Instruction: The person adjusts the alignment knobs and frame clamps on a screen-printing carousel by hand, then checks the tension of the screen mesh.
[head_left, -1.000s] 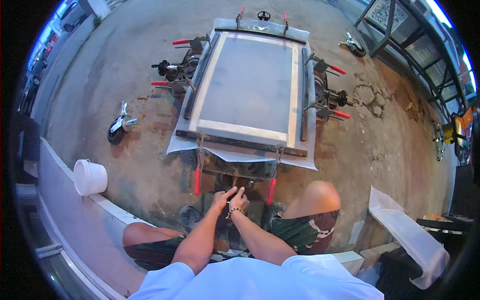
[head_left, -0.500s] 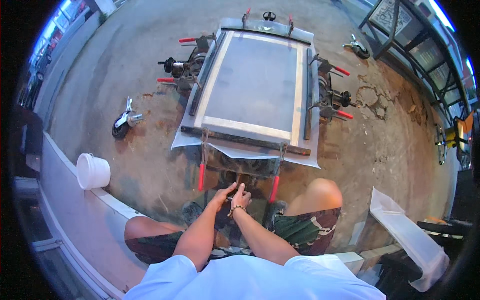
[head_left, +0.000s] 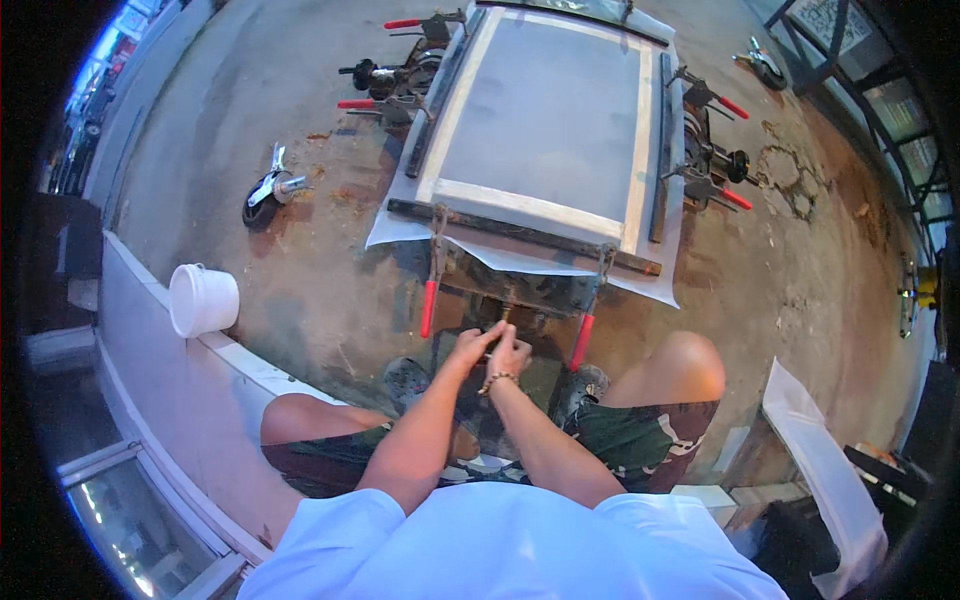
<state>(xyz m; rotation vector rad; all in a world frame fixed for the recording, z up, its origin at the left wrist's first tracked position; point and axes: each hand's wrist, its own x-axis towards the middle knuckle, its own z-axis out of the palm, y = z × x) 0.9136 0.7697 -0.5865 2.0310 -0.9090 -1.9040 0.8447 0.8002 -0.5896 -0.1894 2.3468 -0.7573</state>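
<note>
Both my hands meet in front of a stretching frame, close to a brownish threaded rod that sticks out of its near side. My left hand has its fingers closed, their tips pressed near the rod's end. My right hand, with a beaded bracelet at the wrist, is closed right beside it, thumb up. What lies between the fingers is too small and covered to make out. Beyond them a translucent sheet is held flat under dark bars. Red-handled clamps hang on either side of my hands.
More red-handled clamps and screw mechanisms line the frame's sides. Loose casters lie on the concrete floor. On the low ledge at left stands a white bucket. A strip of translucent sheeting hangs at right.
The whole view has shifted, so the frame sits higher and further right in the picture. My right hand's fingers look more curled in than before; both hands stay together at the rod.
</note>
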